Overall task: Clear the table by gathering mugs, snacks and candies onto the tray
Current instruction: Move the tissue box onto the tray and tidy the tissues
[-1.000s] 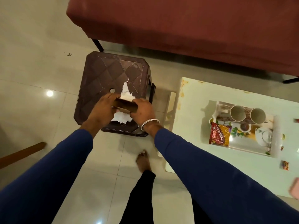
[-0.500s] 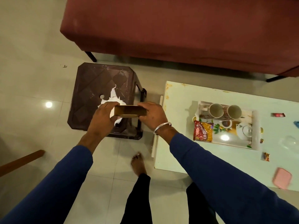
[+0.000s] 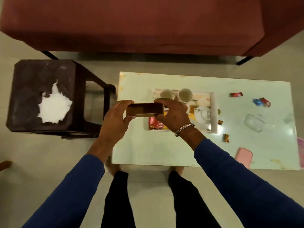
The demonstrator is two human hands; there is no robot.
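Both hands carry a small brown open box (image 3: 144, 109) above the left part of the white table (image 3: 148, 150). My left hand (image 3: 116, 117) grips its left end, my right hand (image 3: 172, 116) its right end. Behind them the floral tray (image 3: 213, 111) holds two white mugs (image 3: 185, 95), a white teapot (image 3: 204, 114) and a red snack packet (image 3: 155, 125), partly hidden by my right hand. Loose candies lie on the table: a red one (image 3: 236, 94), a blue and red pair (image 3: 261, 102), and two brown ones (image 3: 226, 138).
A dark plastic stool (image 3: 32, 79) with white tissue (image 3: 54, 106) on it stands left of the table. A maroon sofa (image 3: 148, 22) runs along the back. A clear glass dish (image 3: 253, 122) and a pink case (image 3: 243, 157) lie at the table's right.
Both hands have carried the brown box from over the stool rightward to over the table, near the tray. The white tissue stays on the stool.
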